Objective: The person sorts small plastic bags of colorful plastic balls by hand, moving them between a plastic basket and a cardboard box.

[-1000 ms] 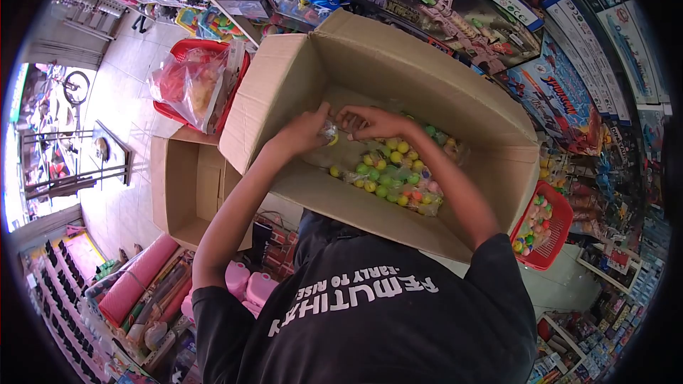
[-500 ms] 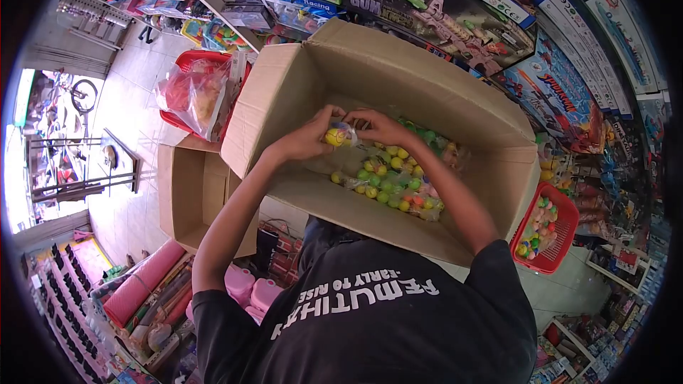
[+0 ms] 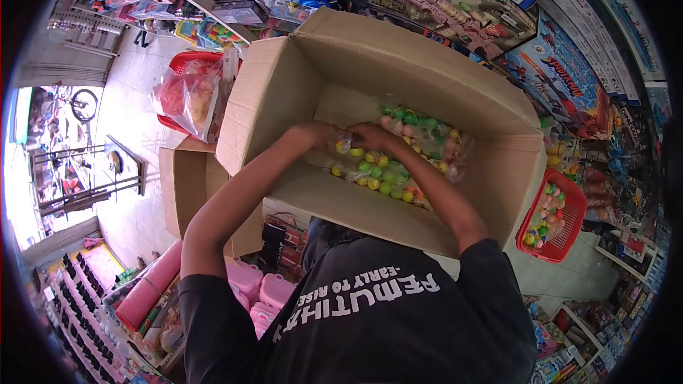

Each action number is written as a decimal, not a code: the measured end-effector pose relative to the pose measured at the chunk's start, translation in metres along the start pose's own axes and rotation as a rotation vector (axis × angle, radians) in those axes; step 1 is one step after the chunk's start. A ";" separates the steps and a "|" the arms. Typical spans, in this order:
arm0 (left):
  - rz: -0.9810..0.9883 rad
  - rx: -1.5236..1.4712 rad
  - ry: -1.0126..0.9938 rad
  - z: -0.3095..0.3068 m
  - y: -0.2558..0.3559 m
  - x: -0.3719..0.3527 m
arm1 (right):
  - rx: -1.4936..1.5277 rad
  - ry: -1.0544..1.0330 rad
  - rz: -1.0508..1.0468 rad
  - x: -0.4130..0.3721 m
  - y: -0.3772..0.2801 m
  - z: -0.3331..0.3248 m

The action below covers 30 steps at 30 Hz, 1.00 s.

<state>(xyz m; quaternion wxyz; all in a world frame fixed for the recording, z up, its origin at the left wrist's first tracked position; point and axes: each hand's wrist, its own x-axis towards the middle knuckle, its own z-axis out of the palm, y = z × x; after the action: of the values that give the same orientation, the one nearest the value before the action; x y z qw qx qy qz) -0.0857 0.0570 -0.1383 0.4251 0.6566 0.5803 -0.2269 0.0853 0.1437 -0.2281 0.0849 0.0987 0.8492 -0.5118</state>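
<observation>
A large open cardboard box (image 3: 416, 67) stands in front of my body, with both hands inside it. Between them is a small clear plastic packet of yellow balls (image 3: 343, 146). My left hand (image 3: 316, 134) is closed at the packet's left side, its fingertips mostly hidden. From the right, my right hand (image 3: 371, 136) pinches the packet's upper edge with bent fingers. Under and beside the hands, bagged small balls (image 3: 384, 176) in green, yellow, pink and orange cover part of the box floor.
A red basket of colourful balls (image 3: 551, 217) stands at right. Another red basket (image 3: 192, 64) holds plastic bags, above a smaller cardboard box (image 3: 186, 188). Boxed toys (image 3: 427, 0) line the shelf behind the box. Pink cases (image 3: 276, 290) sit beside my left side.
Both hands have moved lower and deeper into the box with the packet of yellow balls. The view has shifted slightly, and more of the bagged balls at the back show.
</observation>
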 end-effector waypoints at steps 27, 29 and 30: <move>0.010 0.027 -0.505 0.065 -0.010 0.105 | -0.368 -0.074 0.394 -0.001 0.013 0.076; -0.027 0.024 -0.535 0.051 -0.002 0.091 | -0.374 -0.086 0.395 -0.002 0.011 0.073; -0.050 -0.026 -0.555 0.049 -0.002 0.090 | -0.376 -0.096 0.404 -0.003 0.010 0.073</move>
<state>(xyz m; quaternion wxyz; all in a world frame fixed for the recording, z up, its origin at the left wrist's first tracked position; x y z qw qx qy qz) -0.0576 0.0681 -0.2361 0.5705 0.5493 0.4605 -0.4009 0.0936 0.0837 -0.2699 0.2421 0.2242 0.8875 -0.3218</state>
